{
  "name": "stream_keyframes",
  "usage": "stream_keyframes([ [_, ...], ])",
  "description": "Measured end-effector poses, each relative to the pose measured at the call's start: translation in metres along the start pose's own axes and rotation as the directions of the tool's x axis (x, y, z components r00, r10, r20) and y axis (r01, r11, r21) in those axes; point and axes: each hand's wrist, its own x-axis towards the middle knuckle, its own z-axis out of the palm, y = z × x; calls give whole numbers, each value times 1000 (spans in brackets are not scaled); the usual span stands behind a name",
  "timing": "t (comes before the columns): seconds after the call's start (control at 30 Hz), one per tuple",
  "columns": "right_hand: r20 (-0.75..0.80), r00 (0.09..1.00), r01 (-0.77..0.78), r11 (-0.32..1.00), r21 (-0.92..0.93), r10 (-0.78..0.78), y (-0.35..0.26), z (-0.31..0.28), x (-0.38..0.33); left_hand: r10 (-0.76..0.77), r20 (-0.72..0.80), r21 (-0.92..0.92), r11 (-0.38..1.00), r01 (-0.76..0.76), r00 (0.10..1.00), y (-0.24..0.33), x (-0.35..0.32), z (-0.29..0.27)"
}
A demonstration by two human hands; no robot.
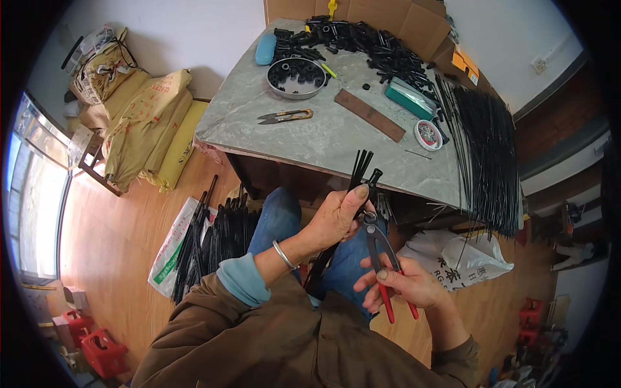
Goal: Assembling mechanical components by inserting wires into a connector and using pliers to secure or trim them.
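My left hand [331,220] is closed round a bundle of thin black rods [359,165], whose upper ends stick out above the thumb. Beside those ends, a black tubular fitting [374,176] rises from the same grip. In my right hand [409,283] are pincers [381,249] with dark jaws and red handles. Their jaws are up against the work just under my left thumb; the exact contact is hidden by the fingers and the tool. Some of my right fingers are spread off the handles. Both hands are over my lap, in front of the table edge.
The grey table [246,123] bears snips [288,117], a round metal pan [297,94] of black parts, a brown strip [369,115], a green box [410,98] and a small tub [427,134]. Long black rods [485,155] overhang its right side. More rods [226,233] stand at my left leg.
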Motion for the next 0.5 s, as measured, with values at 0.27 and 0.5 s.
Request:
stream_keyframes([
  [0.27,23,996,-89,996,-27,90,3,-6,0,-6,-22,-2,1000,6,1000,-2,-1,5],
  [0.5,-266,945,-53,715,-697,-189,-9,10,18,-41,-102,-56,998,35,994,-5,0,0],
])
